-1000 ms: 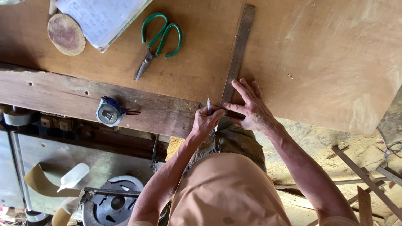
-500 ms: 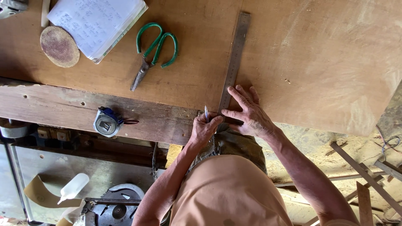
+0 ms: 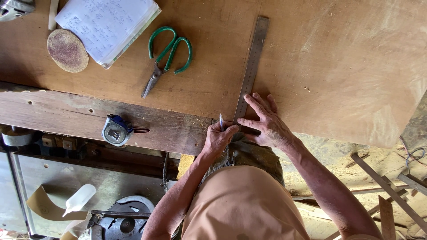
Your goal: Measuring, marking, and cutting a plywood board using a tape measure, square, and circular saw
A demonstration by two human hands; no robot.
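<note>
A long steel ruler lies across a plywood sheet, running away from me. My right hand rests flat on the ruler's near end, fingers spread, holding it down. My left hand is closed around a pen, whose tip stands against the ruler's left edge near the sheet's front edge.
Green-handled scissors, an open notebook and a round sanding disc lie on the sheet to the left. A tape measure sits on a worn wooden plank. Below are a white squeeze bottle and a circular saw.
The view has tilted, so everything sits a little lower in the frame. Both hands stay at the ruler's near end, the pen still against its edge.
</note>
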